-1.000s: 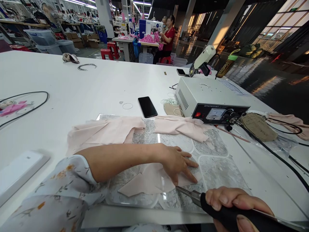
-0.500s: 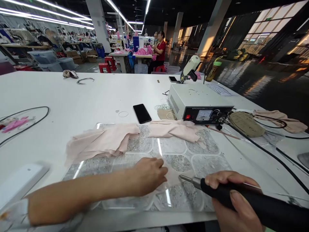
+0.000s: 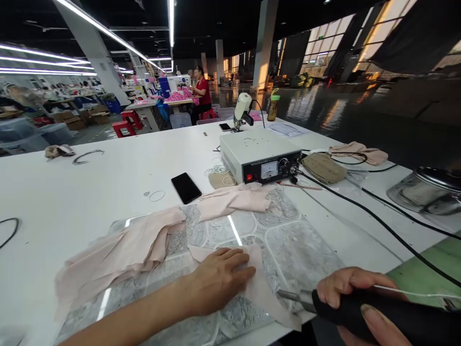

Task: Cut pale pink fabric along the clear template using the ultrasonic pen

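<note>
My left hand (image 3: 225,276) lies flat, fingers stretched out, on a small pale pink piece of fabric (image 3: 261,283). In my right hand (image 3: 344,283) is a black corded handpiece (image 3: 428,312) with a metal tip. The tip is close to the fabric's right edge; whether it touches cannot be made out. Under the fabric lies a grey stone-patterned mat (image 3: 302,250) with a glossy surface. A pile of pink fabric (image 3: 126,250) covers the mat's left side, and another pink pile (image 3: 234,199) rests at its far edge.
Behind the mat stand a metal control box (image 3: 259,149) with a dial and a phone (image 3: 186,188). A black cable (image 3: 360,204) runs across the right side, near khaki fabric pieces (image 3: 324,168) and a clear jar (image 3: 425,192). A person in red (image 3: 202,91) sits at a sewing machine beyond.
My view has turned to the right. My left hand has gone from curled fingers to lying flat on the fabric. The handpiece's tip now points at the fabric's lower right part.
</note>
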Demonstrator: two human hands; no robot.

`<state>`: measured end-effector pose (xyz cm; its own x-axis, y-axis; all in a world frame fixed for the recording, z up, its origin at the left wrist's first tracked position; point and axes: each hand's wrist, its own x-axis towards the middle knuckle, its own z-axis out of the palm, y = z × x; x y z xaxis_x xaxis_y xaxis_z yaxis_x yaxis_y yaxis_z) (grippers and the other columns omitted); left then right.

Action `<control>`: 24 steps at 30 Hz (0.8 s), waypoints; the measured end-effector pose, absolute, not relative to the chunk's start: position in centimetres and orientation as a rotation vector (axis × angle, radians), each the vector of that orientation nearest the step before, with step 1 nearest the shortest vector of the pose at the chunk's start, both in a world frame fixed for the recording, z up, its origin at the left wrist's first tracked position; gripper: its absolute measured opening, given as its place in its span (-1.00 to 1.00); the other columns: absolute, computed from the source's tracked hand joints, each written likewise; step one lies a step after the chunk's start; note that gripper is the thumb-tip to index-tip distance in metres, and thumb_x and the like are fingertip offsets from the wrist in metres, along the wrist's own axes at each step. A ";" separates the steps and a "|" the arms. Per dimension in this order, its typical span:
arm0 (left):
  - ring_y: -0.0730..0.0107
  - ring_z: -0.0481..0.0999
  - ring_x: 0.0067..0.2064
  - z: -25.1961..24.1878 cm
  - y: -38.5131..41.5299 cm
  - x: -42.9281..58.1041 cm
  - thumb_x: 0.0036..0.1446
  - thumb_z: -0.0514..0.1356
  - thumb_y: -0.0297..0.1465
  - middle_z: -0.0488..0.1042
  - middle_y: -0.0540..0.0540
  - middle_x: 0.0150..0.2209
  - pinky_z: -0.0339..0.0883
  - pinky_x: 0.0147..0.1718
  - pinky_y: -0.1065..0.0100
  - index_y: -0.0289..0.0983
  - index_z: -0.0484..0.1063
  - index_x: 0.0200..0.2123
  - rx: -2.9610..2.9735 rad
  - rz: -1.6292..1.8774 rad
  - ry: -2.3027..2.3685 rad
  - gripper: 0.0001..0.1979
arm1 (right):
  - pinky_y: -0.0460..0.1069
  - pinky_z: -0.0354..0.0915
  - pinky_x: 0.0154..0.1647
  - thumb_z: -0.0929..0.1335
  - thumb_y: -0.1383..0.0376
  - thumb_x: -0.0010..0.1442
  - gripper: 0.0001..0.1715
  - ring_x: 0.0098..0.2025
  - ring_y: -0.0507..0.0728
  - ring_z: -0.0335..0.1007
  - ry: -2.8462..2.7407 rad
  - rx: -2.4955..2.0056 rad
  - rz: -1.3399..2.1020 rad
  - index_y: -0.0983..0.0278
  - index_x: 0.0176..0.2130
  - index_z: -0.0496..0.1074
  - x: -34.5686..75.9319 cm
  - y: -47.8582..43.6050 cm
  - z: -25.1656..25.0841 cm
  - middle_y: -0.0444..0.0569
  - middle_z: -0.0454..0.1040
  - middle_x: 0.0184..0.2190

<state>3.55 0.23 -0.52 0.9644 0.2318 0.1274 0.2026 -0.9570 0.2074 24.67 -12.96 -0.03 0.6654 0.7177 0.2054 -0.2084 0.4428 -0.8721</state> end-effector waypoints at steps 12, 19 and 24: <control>0.09 0.35 0.25 -0.5 0.8 3.5 0.43 0.00 -0.35 0.34 -0.25 0.23 0.29 0.21 0.06 -0.29 0.39 0.12 2.913 0.136 0.221 -0.68 | -0.01 0.30 -0.61 0.38 0.27 -0.02 -0.90 -0.61 0.02 0.26 -0.433 -0.745 0.517 0.23 -0.39 0.44 25.8 -9.6 -2.2 -0.14 0.32 -0.52; 0.07 0.35 0.25 -0.2 1.2 3.5 0.42 0.02 -0.37 0.34 -0.25 0.23 0.28 0.21 0.05 -0.29 0.39 0.13 2.912 0.119 0.184 -0.69 | -0.03 0.30 -0.60 0.38 0.24 -0.02 -0.87 -0.61 0.00 0.25 -0.444 -0.698 0.522 0.22 -0.38 0.45 25.2 -8.8 -2.1 -0.15 0.31 -0.51; 0.14 0.42 0.20 0.1 1.1 4.1 0.40 0.04 -0.41 0.42 -0.24 0.16 0.31 0.20 0.13 -0.30 0.39 0.11 2.852 0.203 0.198 -0.72 | -0.03 0.29 -0.59 0.36 0.26 0.00 -0.88 -0.60 0.01 0.26 -0.447 -0.675 0.544 0.21 -0.36 0.44 24.9 -8.5 -1.9 -0.15 0.31 -0.50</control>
<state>4.06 1.08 0.14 0.9808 0.1541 0.1199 0.1155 -0.9530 0.2801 24.93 -8.49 -1.86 0.7710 0.6014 0.2096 -0.3227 0.6526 -0.6855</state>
